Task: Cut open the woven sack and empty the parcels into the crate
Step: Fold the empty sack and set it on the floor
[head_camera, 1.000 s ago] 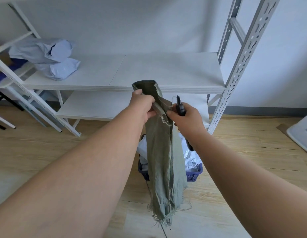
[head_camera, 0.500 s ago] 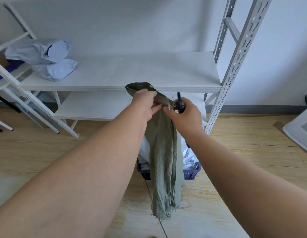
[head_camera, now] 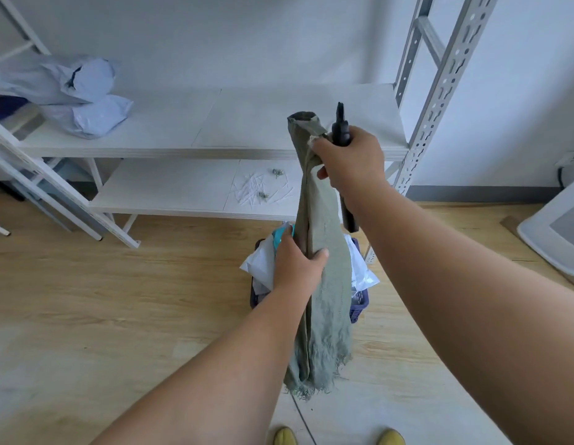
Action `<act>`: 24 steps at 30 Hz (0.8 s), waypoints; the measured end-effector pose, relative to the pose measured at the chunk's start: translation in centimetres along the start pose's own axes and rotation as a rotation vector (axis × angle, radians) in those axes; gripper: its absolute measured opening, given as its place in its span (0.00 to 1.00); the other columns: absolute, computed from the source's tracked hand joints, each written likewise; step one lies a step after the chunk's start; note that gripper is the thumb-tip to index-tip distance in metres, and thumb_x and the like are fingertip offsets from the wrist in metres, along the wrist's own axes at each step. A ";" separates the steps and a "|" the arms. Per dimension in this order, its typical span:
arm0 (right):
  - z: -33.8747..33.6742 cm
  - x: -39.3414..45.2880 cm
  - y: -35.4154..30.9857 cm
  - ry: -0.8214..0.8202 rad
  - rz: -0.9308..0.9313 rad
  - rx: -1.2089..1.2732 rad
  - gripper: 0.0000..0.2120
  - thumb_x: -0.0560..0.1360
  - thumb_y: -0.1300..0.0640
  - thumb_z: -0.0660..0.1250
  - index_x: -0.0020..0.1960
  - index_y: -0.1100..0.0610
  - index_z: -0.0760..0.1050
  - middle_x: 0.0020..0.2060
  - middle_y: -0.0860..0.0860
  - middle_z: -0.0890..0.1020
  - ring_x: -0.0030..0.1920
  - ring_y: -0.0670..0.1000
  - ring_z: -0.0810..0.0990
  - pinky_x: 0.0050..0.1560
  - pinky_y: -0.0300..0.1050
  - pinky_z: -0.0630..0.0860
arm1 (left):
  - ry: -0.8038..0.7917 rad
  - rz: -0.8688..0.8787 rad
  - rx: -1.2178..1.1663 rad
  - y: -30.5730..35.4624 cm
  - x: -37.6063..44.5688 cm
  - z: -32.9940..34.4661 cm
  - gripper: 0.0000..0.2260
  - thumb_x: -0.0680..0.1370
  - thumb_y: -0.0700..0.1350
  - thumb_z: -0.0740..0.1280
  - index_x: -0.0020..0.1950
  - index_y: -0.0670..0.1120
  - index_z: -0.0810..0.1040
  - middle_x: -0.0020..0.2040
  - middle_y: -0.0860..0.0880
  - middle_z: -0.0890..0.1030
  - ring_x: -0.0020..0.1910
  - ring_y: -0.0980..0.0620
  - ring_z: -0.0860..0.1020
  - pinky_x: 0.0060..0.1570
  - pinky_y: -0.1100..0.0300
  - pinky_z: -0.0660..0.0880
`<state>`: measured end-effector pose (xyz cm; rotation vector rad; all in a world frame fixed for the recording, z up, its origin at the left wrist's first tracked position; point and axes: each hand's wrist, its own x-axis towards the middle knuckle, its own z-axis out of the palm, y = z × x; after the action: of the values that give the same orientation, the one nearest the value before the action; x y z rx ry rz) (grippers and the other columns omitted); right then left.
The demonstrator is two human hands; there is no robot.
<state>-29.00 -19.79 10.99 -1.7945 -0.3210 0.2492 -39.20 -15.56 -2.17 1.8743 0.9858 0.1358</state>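
Observation:
The green woven sack hangs limp and flat, its frayed cut end down near the floor. My right hand grips the sack's top corner together with a black cutter that points up. Lower down, my left hand clasps the sack around its middle. Behind the sack on the floor stands a dark blue crate filled with white and clear parcels.
A white metal shelf rack stands behind, with pale blue parcel bags on its upper board and cut strips on the lower board. A white appliance sits at the right. My yellow shoes show at the bottom.
My left hand has let go of the sack's top and slid down to grip its middle. My right hand has lifted the top corner higher.

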 end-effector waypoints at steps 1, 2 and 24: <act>0.0 0.1 -0.4 0.002 -0.006 0.035 0.08 0.72 0.56 0.68 0.37 0.53 0.71 0.30 0.47 0.76 0.24 0.46 0.78 0.30 0.40 0.72 | 0.018 -0.022 0.070 -0.1 0.0 0.0 0.22 0.77 0.50 0.67 0.69 0.46 0.68 0.59 0.48 0.78 0.53 0.49 0.77 0.48 0.59 0.72; -0.1 0.2 -0.7 -0.009 -0.016 0.071 0.07 0.72 0.56 0.68 0.37 0.52 0.71 0.30 0.47 0.77 0.25 0.46 0.78 0.32 0.41 0.72 | 0.023 -0.039 0.135 -0.2 0.1 0.0 0.18 0.79 0.50 0.63 0.66 0.44 0.71 0.58 0.44 0.79 0.53 0.46 0.78 0.47 0.57 0.73; 0.0 -1.6 8.0 -0.194 0.075 -0.364 0.20 0.70 0.51 0.76 0.59 0.56 0.77 0.49 0.51 0.81 0.49 0.51 0.79 0.45 0.41 0.70 | -0.118 0.116 -0.333 3.9 3.2 -5.0 0.13 0.69 0.58 0.68 0.48 0.53 0.81 0.51 0.50 0.83 0.54 0.49 0.80 0.58 0.51 0.74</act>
<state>-29.85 -22.19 3.25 -2.1486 -0.4603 0.4421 -37.19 -10.60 2.54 1.6131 0.7250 0.2405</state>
